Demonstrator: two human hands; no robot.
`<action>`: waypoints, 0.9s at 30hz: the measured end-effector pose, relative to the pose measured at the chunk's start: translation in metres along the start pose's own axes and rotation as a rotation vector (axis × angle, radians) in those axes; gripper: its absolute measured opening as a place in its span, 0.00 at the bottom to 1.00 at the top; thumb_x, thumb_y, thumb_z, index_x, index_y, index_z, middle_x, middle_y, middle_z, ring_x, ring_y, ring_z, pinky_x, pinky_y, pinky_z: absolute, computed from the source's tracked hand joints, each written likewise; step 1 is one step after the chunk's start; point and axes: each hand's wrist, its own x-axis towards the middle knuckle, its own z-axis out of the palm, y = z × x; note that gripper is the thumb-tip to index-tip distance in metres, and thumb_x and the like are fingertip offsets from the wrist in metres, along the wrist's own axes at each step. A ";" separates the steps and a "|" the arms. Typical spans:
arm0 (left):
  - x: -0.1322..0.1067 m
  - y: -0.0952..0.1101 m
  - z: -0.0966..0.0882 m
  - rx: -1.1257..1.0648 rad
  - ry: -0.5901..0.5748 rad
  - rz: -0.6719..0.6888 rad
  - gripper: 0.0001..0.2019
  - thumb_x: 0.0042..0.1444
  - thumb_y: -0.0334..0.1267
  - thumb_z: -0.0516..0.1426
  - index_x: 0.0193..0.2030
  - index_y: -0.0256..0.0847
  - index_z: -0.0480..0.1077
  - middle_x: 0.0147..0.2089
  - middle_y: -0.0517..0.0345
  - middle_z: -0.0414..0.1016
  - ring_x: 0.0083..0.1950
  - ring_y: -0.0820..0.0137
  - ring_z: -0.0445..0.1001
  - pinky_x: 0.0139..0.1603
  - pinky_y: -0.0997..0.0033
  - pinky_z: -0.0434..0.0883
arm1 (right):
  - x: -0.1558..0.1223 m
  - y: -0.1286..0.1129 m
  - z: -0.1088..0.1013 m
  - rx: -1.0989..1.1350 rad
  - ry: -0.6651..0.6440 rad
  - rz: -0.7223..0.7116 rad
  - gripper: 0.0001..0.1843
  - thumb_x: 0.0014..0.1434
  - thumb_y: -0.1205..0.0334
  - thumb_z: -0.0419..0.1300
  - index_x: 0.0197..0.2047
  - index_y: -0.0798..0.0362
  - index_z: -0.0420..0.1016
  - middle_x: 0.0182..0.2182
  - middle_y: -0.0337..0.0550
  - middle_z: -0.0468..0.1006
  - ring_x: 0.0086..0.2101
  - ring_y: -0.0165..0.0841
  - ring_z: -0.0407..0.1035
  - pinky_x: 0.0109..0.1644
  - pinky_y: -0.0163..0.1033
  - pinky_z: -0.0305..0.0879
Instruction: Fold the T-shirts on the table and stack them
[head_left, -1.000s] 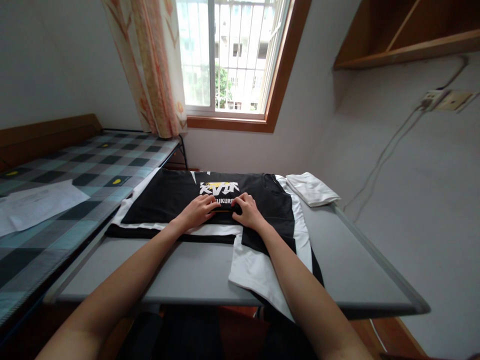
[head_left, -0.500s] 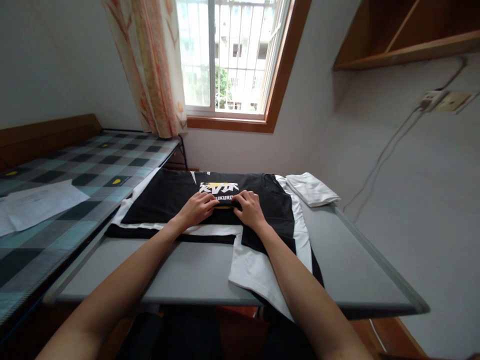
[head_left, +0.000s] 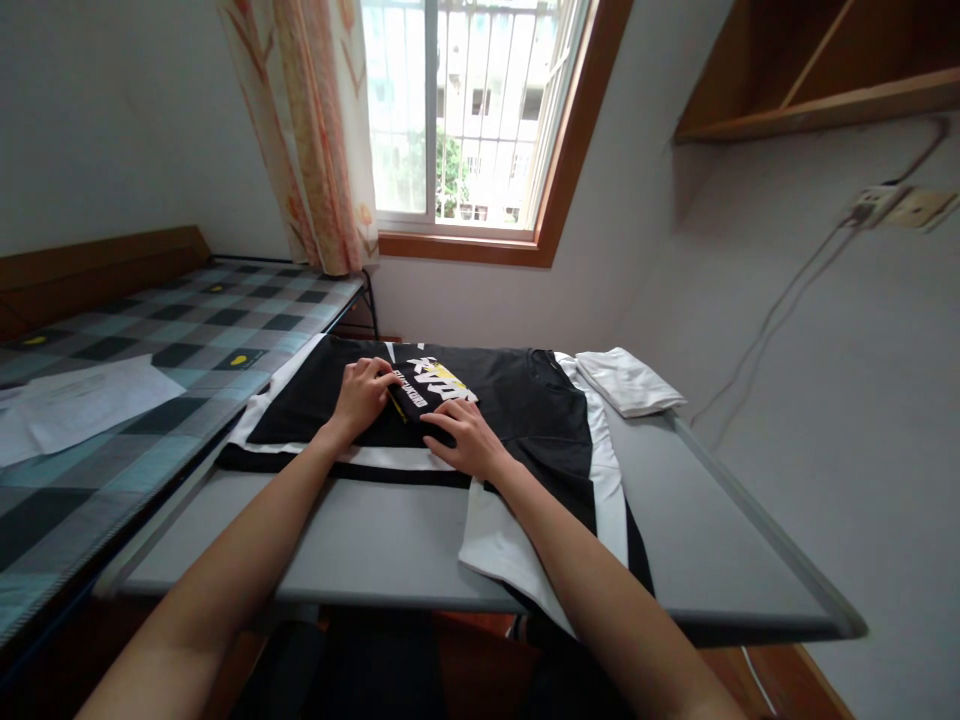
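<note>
A black short-sleeved shirt (head_left: 517, 390) with white side panels lies spread on the grey table, its collar toward the right. On top of it is a small folded black cloth (head_left: 417, 391) with white lettering and a bit of yellow, lying at a slant. My left hand (head_left: 364, 390) is closed on the left end of this folded cloth, fingers curled over it. At its near right corner, my right hand (head_left: 466, 437) grips with bent fingers, the thumb lower down. The fingers hide parts of the cloth's ends.
A folded white cloth (head_left: 631, 381) rests at the table's far right corner. The grey table (head_left: 375, 545) has a raised rim. To the left stands a bed with a checked cover (head_left: 202, 335) and paper sheets (head_left: 97, 405). Cables (head_left: 780, 300) hang along the right wall.
The folded cloth has turned clockwise, from straight across to slanted. My left hand has moved left and away from me; my right hand has come slightly left and nearer.
</note>
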 end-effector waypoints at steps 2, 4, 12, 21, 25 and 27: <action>-0.002 -0.012 0.004 -0.009 -0.025 -0.175 0.14 0.52 0.28 0.56 0.44 0.45 0.76 0.46 0.47 0.72 0.49 0.56 0.70 0.50 0.54 0.67 | 0.000 0.004 0.000 -0.011 0.080 0.094 0.18 0.65 0.55 0.55 0.56 0.47 0.74 0.48 0.47 0.74 0.50 0.39 0.64 0.56 0.46 0.58; -0.004 -0.020 0.007 -0.063 -0.082 -0.360 0.20 0.53 0.33 0.57 0.54 0.43 0.72 0.43 0.47 0.72 0.45 0.57 0.73 0.46 0.58 0.70 | -0.002 0.014 0.000 -0.049 0.129 0.226 0.20 0.65 0.55 0.55 0.59 0.47 0.72 0.50 0.49 0.73 0.52 0.41 0.63 0.57 0.47 0.58; 0.001 -0.025 0.013 -0.499 -0.156 -0.537 0.33 0.53 0.34 0.57 0.67 0.42 0.56 0.42 0.52 0.79 0.42 0.60 0.79 0.51 0.59 0.72 | -0.012 0.043 0.009 0.005 -0.018 0.494 0.27 0.64 0.52 0.56 0.64 0.47 0.66 0.52 0.50 0.74 0.54 0.44 0.63 0.56 0.50 0.57; 0.009 -0.009 0.007 -0.943 -0.104 -0.889 0.24 0.56 0.30 0.53 0.60 0.41 0.60 0.38 0.55 0.76 0.24 0.73 0.74 0.28 0.70 0.74 | -0.010 0.039 0.009 0.069 0.036 0.402 0.19 0.58 0.63 0.61 0.54 0.46 0.75 0.42 0.44 0.76 0.46 0.39 0.67 0.52 0.45 0.60; 0.009 -0.008 0.004 -1.034 -0.083 -0.976 0.23 0.57 0.39 0.57 0.59 0.40 0.62 0.42 0.51 0.77 0.31 0.70 0.77 0.32 0.70 0.75 | -0.009 0.034 0.009 0.199 -0.005 0.259 0.15 0.58 0.65 0.61 0.49 0.49 0.78 0.37 0.41 0.77 0.40 0.34 0.70 0.48 0.40 0.63; 0.007 -0.008 0.005 -1.051 -0.086 -0.936 0.25 0.54 0.42 0.61 0.57 0.39 0.64 0.42 0.50 0.78 0.36 0.67 0.78 0.37 0.67 0.76 | -0.008 0.031 0.010 0.240 0.000 0.206 0.13 0.59 0.65 0.61 0.47 0.50 0.79 0.35 0.41 0.76 0.37 0.32 0.70 0.47 0.39 0.64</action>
